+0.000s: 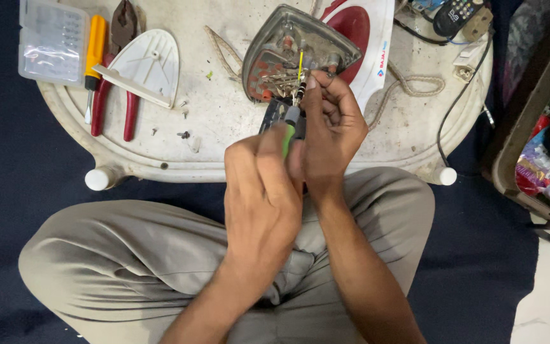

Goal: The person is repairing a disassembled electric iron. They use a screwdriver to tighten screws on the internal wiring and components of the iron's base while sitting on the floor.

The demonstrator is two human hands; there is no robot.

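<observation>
1. A person sits cross-legged on a dark blue floor (7,165), knees in grey trousers (128,255), with a low white desk (218,150) in front of them.
2. The left hand (262,191) is near the middle of the view, its fingers curled shut around a green-handled tool (288,137); only a strip of the handle shows between the fingers.
3. The right hand (332,127) is just beside it at 1 o'clock, touching it, with its fingers closed and pinching a small dark part (299,95) from which a yellow wire (300,64) runs up.
4. The yellow wire leads into an opened clothes iron (294,51), which lies at 12 o'clock from the hands with its inner metal parts and terminals showing.
5. The iron's red and white cover (367,32) lies behind it, at 1 o'clock.
6. A white iron-shaped plate (144,64) lies at 10 o'clock from the hands, with red-handled pliers (119,83) and a screwdriver with a yellow handle (95,51) just beside it.
7. A clear plastic box (52,41) sits at the far left corner of the desk.
8. A braided cord (415,86) curls at 2 o'clock, near a black cable (459,102).
9. A few small screws (184,135) lie loose on the desk at 9 o'clock from the hands.
</observation>
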